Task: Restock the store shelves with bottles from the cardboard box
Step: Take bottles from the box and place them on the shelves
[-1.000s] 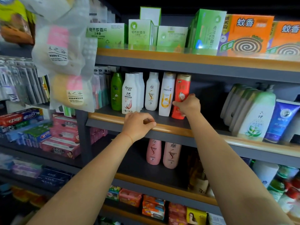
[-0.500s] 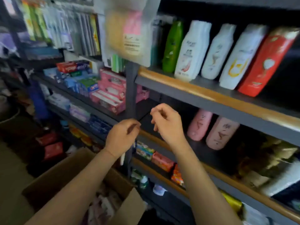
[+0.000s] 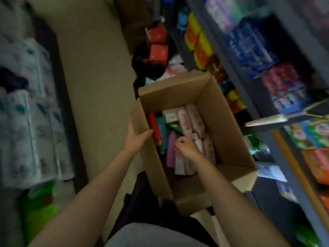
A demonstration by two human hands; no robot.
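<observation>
The head view looks down into an open brown cardboard box (image 3: pixel 219 111) standing on the pale floor (image 3: pixel 99 68), its flaps up. Inside lie bottles, side by side on the bottom: one red bottle (image 3: pixel 155 128) against the box's left wall, one teal bottle (image 3: pixel 161 132) just beside it, a green one (image 3: pixel 173 126) partly buried, one lilac bottle (image 3: pixel 171 150), and three pale pink bottles (image 3: pixel 191 120) towards the box's middle (blur makes the count uncertain).

The left hand (image 3: pixel 136 135) grips the box's left wall, thumb inside, fingers outside. The right hand (image 3: pixel 185 147) is down inside the box over the pink bottles with fingers curled; whether its grip has closed on a bottle, I cannot tell.

Right of the box runs the dark grey shelving (image 3: pixel 267 97), packed with blurred coloured packets. Left of the box, across the floor, stacked white paper-roll packs (image 3: pixel 26 111). Beyond the box, two red cartons (image 3: pixel 157 45).
</observation>
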